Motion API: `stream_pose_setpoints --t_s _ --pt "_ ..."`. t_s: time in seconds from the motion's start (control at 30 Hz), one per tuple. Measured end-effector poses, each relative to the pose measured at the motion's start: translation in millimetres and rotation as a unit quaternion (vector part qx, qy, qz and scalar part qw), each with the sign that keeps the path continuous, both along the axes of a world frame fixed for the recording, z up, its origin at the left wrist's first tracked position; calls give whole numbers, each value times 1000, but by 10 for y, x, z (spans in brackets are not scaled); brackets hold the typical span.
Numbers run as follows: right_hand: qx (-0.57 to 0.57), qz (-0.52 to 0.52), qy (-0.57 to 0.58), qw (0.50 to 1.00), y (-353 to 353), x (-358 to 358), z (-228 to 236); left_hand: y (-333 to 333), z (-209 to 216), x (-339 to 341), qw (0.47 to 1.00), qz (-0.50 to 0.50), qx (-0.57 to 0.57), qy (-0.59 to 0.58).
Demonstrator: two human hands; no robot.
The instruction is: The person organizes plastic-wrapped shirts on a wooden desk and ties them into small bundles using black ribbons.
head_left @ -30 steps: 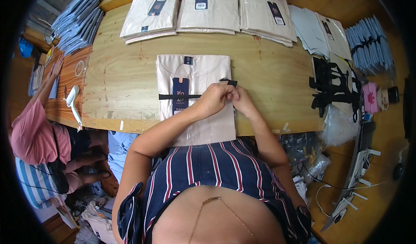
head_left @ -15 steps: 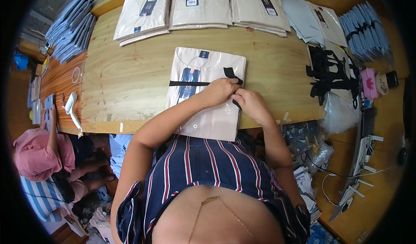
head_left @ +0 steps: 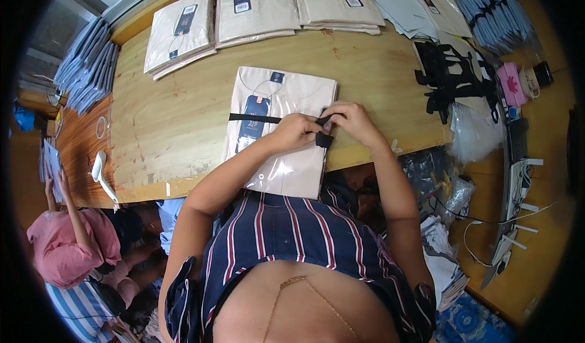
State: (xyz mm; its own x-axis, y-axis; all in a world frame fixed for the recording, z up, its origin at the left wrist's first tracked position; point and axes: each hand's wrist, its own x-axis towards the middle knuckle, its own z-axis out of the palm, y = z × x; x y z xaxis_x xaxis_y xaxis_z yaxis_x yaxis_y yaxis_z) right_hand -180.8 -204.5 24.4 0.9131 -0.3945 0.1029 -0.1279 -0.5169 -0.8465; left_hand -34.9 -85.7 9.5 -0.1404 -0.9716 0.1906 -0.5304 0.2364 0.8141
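In front of me lies a stack of folded pale pink shirts (head_left: 291,166) in clear plastic, with a dark blue hang tag (head_left: 253,114) on top. A black fabric strip (head_left: 255,118) runs across the stack. Over its right edge, my left hand (head_left: 292,131) pinches the strip, and a loose tail hangs below the fingers. My right hand (head_left: 354,122), just right of it, is closed on another part of the strip. The fingers hide whether the strip is knotted.
Several piles of bagged shirts (head_left: 256,17) line the table's back. Black strips (head_left: 457,78) lie on the right, near a pink box (head_left: 510,82). Bagged blue garments (head_left: 85,66) stack at the left, by a white handheld tool (head_left: 100,175). A person in pink (head_left: 70,242) sits at left.
My right hand has moved up beside the left hand, drawing the strip with it. My left hand has shifted slightly left and down. The whole view has turned a little.
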Motion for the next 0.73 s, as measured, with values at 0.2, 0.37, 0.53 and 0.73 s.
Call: stream_pose_setpoints --t_s 0.2,0.37,0.53,0.73 --pt "52 -116 101 987 188 -382 -252 -39 -58 128 961 -68 162 215" --pt "115 -169 35 978 663 -436 -155 -122 65 121 887 -42 274 368" --pt "-175 -215 -37 960 997 -309 66 -192 236 126 885 11 375 276" --pt "-36 -111 -6 993 912 -275 31 -56 367 24 976 -116 43 -180"
